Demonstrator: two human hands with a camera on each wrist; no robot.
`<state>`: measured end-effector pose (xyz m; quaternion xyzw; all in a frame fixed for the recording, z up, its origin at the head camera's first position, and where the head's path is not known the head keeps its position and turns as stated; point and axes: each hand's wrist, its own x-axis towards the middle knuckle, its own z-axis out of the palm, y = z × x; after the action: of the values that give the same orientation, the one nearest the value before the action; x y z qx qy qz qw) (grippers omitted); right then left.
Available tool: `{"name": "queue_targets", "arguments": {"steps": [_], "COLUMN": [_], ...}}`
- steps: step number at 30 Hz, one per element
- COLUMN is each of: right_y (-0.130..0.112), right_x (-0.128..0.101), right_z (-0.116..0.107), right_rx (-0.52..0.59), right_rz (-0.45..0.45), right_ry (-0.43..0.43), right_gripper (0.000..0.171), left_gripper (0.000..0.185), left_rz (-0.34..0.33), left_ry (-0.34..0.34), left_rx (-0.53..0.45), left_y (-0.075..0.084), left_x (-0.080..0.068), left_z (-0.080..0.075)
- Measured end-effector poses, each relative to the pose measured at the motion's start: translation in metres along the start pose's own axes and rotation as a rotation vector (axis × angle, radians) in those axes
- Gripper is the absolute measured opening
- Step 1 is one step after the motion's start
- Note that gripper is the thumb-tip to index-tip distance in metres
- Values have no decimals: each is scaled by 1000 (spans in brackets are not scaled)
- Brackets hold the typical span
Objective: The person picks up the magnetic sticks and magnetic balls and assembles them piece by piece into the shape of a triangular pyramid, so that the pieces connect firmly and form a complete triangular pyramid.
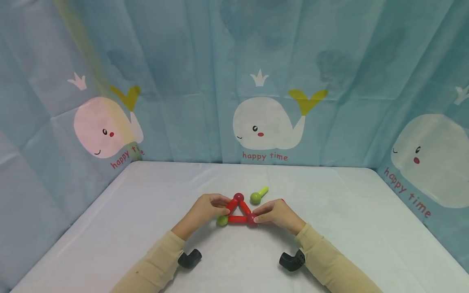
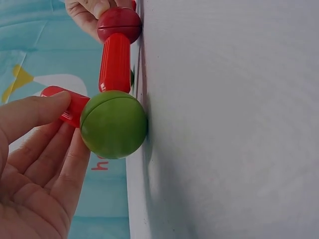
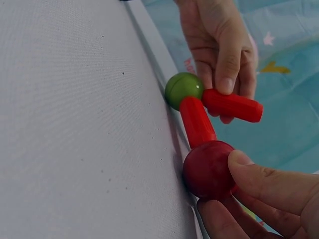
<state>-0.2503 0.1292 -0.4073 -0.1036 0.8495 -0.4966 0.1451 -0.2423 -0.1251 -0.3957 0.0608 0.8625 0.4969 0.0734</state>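
Note:
On the white table, red rods and balls form a triangle. Its corners are a green ball at the left, a dark red ball at the right and another dark red ball at the far point. My left hand pinches the left side rod between thumb and fingers, close to the green ball. With thumb and fingers, my right hand grips the right dark red ball. Part of that ball is hidden behind the fingertips.
Just beyond the triangle lies a second green ball with a yellow-green rod attached. A bit of red peeks out behind the right hand. A blue whale-print curtain hangs around the table.

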Motion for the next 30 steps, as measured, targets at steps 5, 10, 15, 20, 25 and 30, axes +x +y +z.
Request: {"name": "queue_targets", "arguments": {"steps": [5,10,15,20,25,30], "right_y": [0,-1,-1,1,1,0], "right_x": [1,2,1,1,1,1], "right_z": [0,-1,0,1,1,-1], "right_rx": [7,12,13,9,12,17], "right_rz": [-2,-4,4,-4,-13,-10], "right_ry": [-4,-8,-6,-2,1,-6], "right_gripper": [26,26,26,26,25,25], "left_gripper": [27,26,26,27,29,34], "left_rz": [22,26,24,-22,-66,-121], "left_ry": [-5,20,22,5,-48,-131], "left_rx": [-2,17,39,54,32,-14], "left_y": [-3,-2,-1,-5,-10,-13], "left_x": [1,1,0,2,3,4], "left_z": [1,2,1,-3,-12,-21]}}
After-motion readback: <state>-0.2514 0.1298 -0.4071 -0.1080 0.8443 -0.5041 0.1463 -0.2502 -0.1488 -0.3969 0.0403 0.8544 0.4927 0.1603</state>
